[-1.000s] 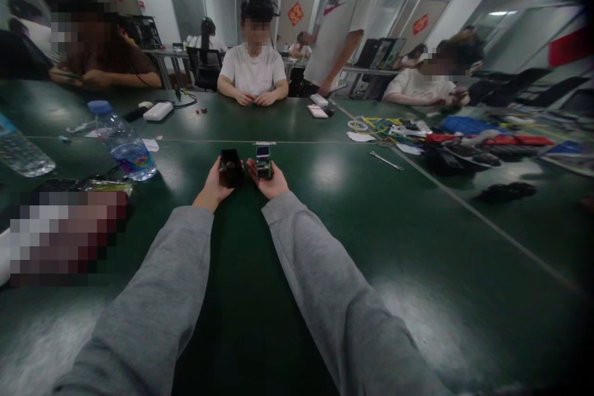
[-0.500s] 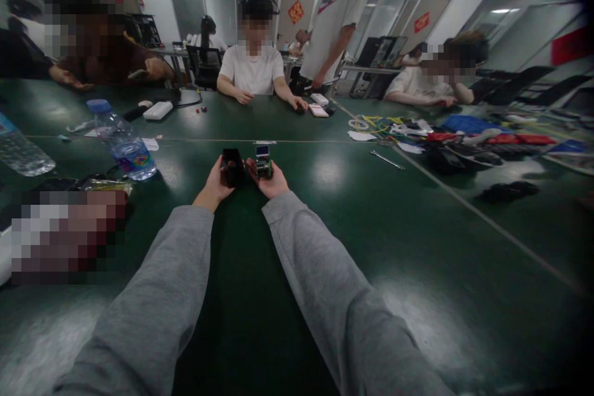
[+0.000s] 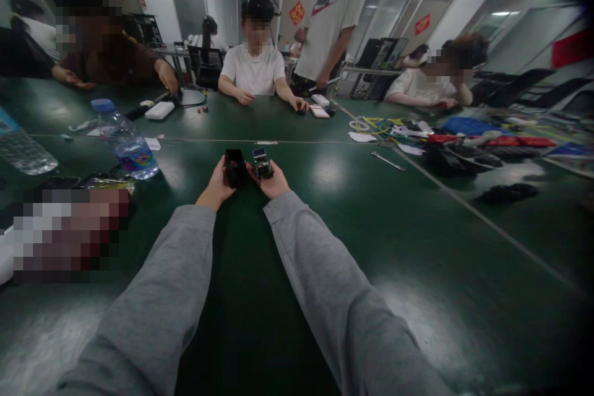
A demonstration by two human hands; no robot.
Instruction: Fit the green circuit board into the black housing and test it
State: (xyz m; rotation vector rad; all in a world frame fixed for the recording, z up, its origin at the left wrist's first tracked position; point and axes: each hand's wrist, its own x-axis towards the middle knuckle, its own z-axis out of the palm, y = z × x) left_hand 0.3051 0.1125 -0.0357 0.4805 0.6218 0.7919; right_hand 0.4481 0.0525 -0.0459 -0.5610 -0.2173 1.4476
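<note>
In the head view, my left hand (image 3: 218, 187) is closed around a black smartphone (image 3: 236, 168), whose dark screen faces me. Close on its right, my right hand (image 3: 275, 182) holds a small circuit board (image 3: 262, 167) with a little screen at its top end. The fingers curl under and beside the board, and its underside is hidden in the palm. Phone and board are held side by side, a small gap apart, above the green table (image 3: 260, 247).
To the left stand a water bottle (image 3: 127, 145) with a blue cap and a second bottle (image 3: 25, 145). A wrench (image 3: 388, 161) lies right of my hands, before a heap of cables (image 3: 445, 130). Several people sit or stand around the table's far side.
The circuit board in my right hand has tilted slightly to the left. My left hand keeps the phone nearly still. Across the table at the left, a person's hand has shifted to the right.
</note>
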